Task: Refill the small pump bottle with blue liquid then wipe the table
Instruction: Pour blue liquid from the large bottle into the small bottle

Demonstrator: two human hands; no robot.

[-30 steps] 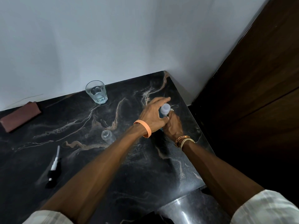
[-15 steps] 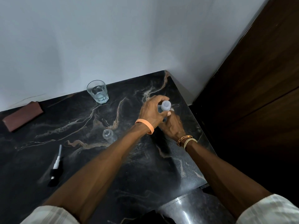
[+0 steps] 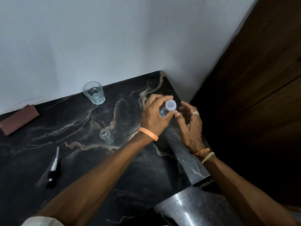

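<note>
The left hand (image 3: 154, 116) pinches a white cap (image 3: 171, 106) between thumb and fingers, right next to a blue bottle (image 3: 162, 112) that peeks out behind the hand near the far right corner of the table (image 3: 78, 131) — the right hand (image 3: 189, 126) is just beside the cap, fingers loose and spread, holding nothing. The clear bottle (image 3: 106, 136) stands open on the table to the left of the hands, and the pump (image 3: 54, 167) lies flat well apart from it, nearer the person. A glass (image 3: 94, 92) with some water stands by the wall — a brown flat thing (image 3: 19, 119) lies far left.
</note>
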